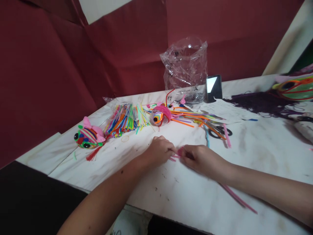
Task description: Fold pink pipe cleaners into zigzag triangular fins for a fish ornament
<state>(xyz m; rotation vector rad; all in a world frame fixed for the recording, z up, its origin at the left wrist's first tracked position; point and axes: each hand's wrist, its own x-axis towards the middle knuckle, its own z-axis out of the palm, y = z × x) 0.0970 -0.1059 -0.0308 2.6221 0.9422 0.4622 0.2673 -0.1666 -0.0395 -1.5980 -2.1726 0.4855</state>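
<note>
From my feed both hands sit close together at table centre, fingertips nearly meeting. The left hand point(160, 150) is curled, thumb and forefinger pinched on the near end of the pink pipe cleaner point(180, 152). The right hand point(201, 160) is closed on the same piece from the opp. side, knuckles up, so the small bent or coiled bit sits right btwn the two sets of fingertips. The rest of the cleaner goes under the right palm and comes out behind the wrist. Its long axis trails back and to the right along the forearm, lying flat on the white table point(256, 156). So the worked end is equally near both hands, while the free tail is on the right hand's side only. I can't tell how tight either pinch is, as the fingers hide the contact. Beyond the fingertips, well apart: loose orange pipe cleaners point(195, 119), black scissors point(221, 132), a pink wrapped ball point(160, 116) and a bundle of coloured sticks point(126, 120). A striped toy fish point(88, 137) lies far out past the left hand.
</note>
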